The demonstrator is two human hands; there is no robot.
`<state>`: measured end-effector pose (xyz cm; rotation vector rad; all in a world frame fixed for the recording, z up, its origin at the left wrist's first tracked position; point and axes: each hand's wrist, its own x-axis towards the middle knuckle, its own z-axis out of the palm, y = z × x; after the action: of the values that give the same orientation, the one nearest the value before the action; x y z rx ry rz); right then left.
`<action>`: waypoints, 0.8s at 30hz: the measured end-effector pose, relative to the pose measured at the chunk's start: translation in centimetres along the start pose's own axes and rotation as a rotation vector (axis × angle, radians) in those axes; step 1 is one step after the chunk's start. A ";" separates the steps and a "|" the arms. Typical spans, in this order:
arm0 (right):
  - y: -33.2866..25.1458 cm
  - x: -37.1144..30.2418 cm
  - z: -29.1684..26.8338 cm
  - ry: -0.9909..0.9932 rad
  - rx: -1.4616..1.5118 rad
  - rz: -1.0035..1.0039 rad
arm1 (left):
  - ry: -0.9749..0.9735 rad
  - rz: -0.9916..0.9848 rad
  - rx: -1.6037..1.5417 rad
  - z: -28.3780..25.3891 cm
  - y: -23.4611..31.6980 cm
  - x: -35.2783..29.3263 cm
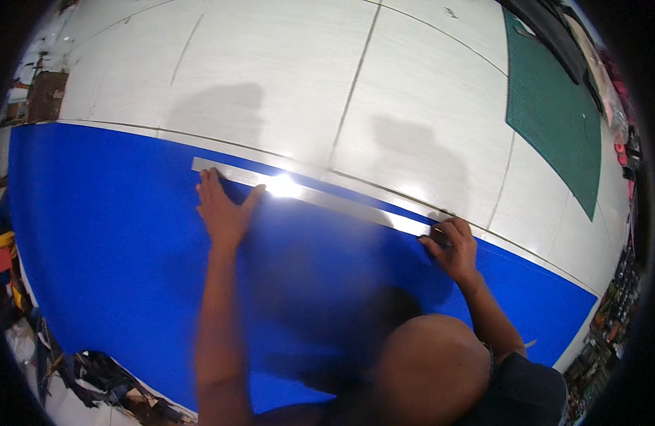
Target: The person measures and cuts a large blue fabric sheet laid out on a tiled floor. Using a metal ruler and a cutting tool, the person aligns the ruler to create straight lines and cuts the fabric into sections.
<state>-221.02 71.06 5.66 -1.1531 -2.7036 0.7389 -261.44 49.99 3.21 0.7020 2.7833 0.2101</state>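
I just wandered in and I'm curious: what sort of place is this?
Probably a workshop for sheet material: a long, flat, silvery ruler-like strip lies on a wide bright-blue sheet, a dark-green textured sheet lies beyond, and jumbled, mixed-colour scraps edge the lower left.

1. Looks like a workshop: a broad blue sheet (114, 234) covers part of a pale panelled surface (271, 50).
2. On the blue sheet: a long metal straightedge (334, 203).
3. Beyond its right part: a green textured sheet (551, 121).
4. Beside its lower left edge: heaped dark scraps (104, 376).
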 end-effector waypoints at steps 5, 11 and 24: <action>-1.1 0.2 -0.2 -0.016 0.022 0.074 | -0.039 -0.029 -0.009 0.0 -0.2 -0.1; -0.6 -0.2 0.4 0.010 -0.021 0.025 | -0.125 -0.093 -0.029 -1.3 1.2 0.1; -0.9 0.0 0.0 -0.011 -0.007 0.027 | -0.080 -0.080 -0.039 -1.6 1.7 -0.1</action>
<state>-221.60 70.55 6.12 -1.1926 -2.7068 0.7416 -261.03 51.34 5.07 0.5759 2.7174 0.2153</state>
